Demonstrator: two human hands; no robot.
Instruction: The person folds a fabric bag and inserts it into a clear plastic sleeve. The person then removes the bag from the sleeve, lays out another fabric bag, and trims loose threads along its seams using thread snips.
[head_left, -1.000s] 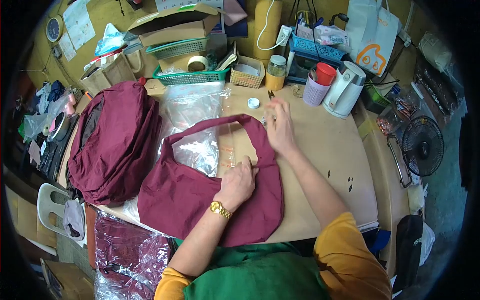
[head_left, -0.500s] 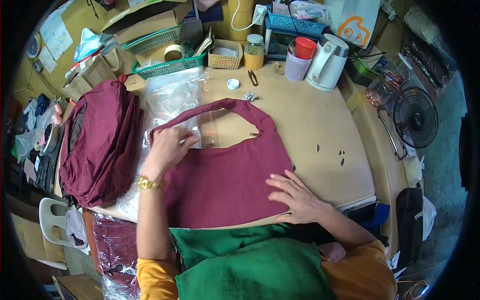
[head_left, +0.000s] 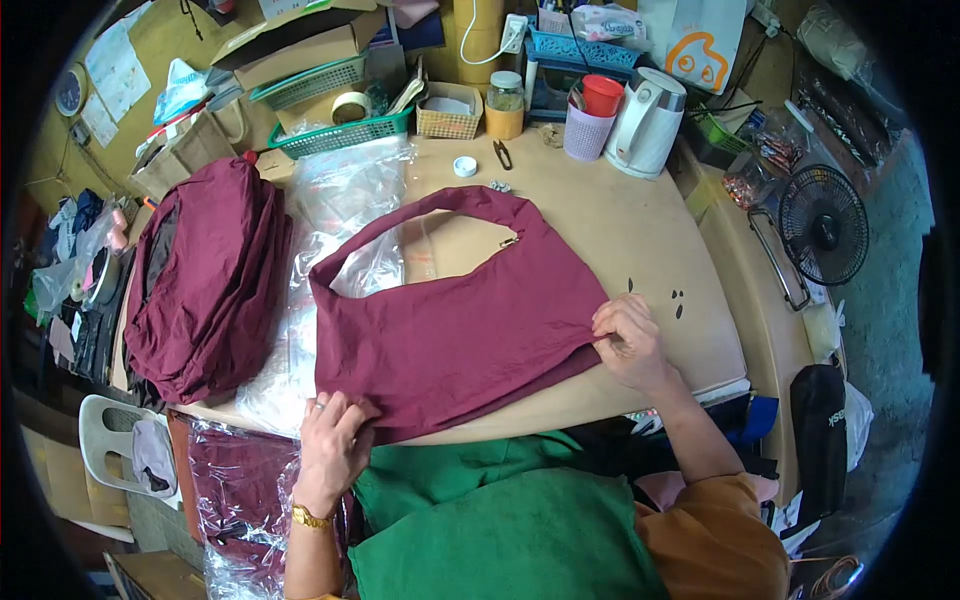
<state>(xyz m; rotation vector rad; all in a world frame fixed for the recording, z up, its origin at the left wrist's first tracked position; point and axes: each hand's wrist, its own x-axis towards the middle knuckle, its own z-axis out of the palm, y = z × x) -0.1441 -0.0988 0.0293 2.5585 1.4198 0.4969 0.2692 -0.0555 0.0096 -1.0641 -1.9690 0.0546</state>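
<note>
A maroon shoulder bag lies on the table, its strap looped toward the back and a small zipper pull near the right end of its opening. My left hand, with a gold watch at the wrist, grips the bag's lower left corner. At the lower right corner, my right hand pinches the fabric, and the bottom edge is slightly raised there. Clear plastic bags lie flat partly under the bag. To the left sits a pile of maroon bags.
Small snips and a white lid lie behind the strap. Along the back stand a green basket, a glass jar, a lilac cup and a kettle. A black fan is at the right.
My left hand has moved from the strap area down to the lower left corner. My right hand has gone from lying spread to pinching the lower right corner, which has lifted slightly.
</note>
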